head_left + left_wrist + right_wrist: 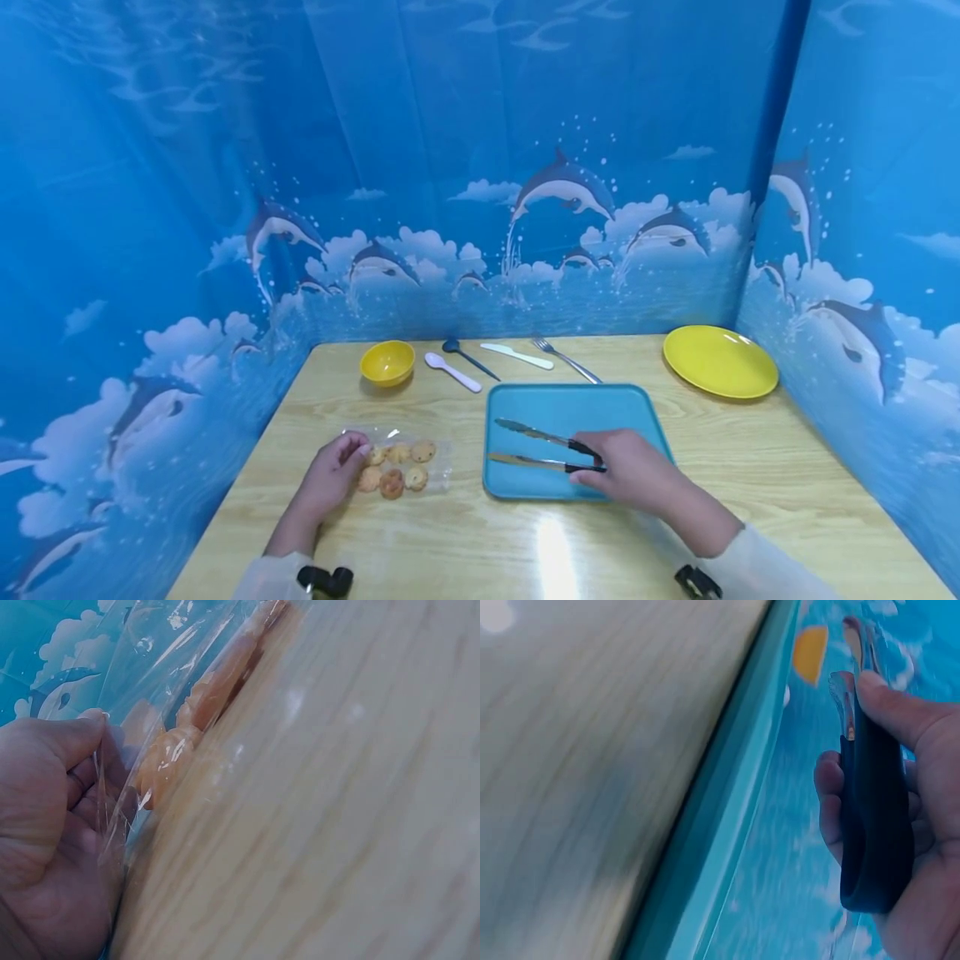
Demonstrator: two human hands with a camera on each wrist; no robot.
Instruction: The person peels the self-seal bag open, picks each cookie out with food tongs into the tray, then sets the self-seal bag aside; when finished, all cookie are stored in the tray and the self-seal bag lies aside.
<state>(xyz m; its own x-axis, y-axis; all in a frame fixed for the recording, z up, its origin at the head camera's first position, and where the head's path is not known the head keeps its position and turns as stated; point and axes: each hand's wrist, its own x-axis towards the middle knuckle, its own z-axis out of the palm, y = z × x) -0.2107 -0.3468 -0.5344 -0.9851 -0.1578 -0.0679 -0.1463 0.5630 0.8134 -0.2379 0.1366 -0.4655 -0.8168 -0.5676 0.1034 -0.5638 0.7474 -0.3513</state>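
On the left of the table lies a clear plastic bag [442, 467] with several cookies [392, 483] inside. My left hand [334, 475] pinches the bag's left edge between thumb and fingers, and the left wrist view shows the film [112, 817] rising from the table there. My right hand [628, 468] grips the black handles of metal tongs [877, 802]. The tongs' two arms stand apart with nothing between them, over the blue tray [502, 487]. In the right wrist view the thumb lies along one handle and the fingers curl round the other side.
Behind the tray lie a lilac spoon [453, 372], a black spoon [471, 360], a pale knife [517, 356] and a metal fork [567, 360]. A yellow bowl [387, 364] stands at the back left, a yellow plate [720, 362] at the back right. Dolphin-print curtains [480, 167] border the table.
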